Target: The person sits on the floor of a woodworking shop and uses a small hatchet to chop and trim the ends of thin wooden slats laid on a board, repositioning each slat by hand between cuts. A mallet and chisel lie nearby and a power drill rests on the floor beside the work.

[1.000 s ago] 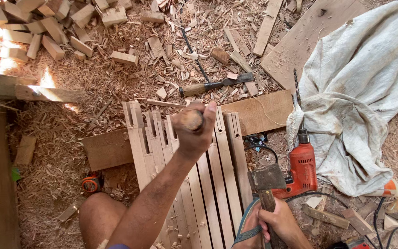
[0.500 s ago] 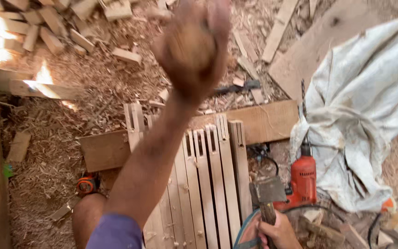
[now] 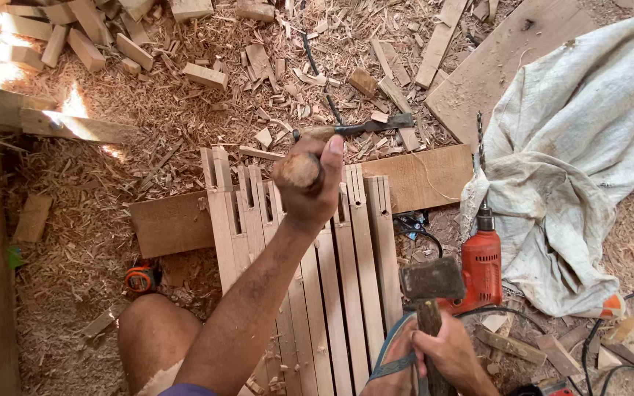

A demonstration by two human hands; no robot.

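Observation:
My left hand (image 3: 307,183) is closed around the wooden handle of a chisel (image 3: 301,170), held upright over the notched ends of several light wooden slats (image 3: 332,286) laid side by side. My right hand (image 3: 449,353) grips the handle of a mallet (image 3: 431,282), whose dark square head hangs low at the lower right, beside the slats. The slats rest across a wide plank (image 3: 434,176) on the shaving-covered ground.
A red electric drill (image 3: 481,257) lies right of the slats, next to a crumpled grey cloth (image 3: 588,154). A second chisel (image 3: 361,128) lies beyond the plank. A tape measure (image 3: 141,279) sits by my knee (image 3: 152,334). Offcut blocks (image 3: 75,37) and shavings litter the far ground.
My left hand, raised high toward the camera half a second ago, has come back down onto the slat ends with the chisel. The mallet head has risen slightly.

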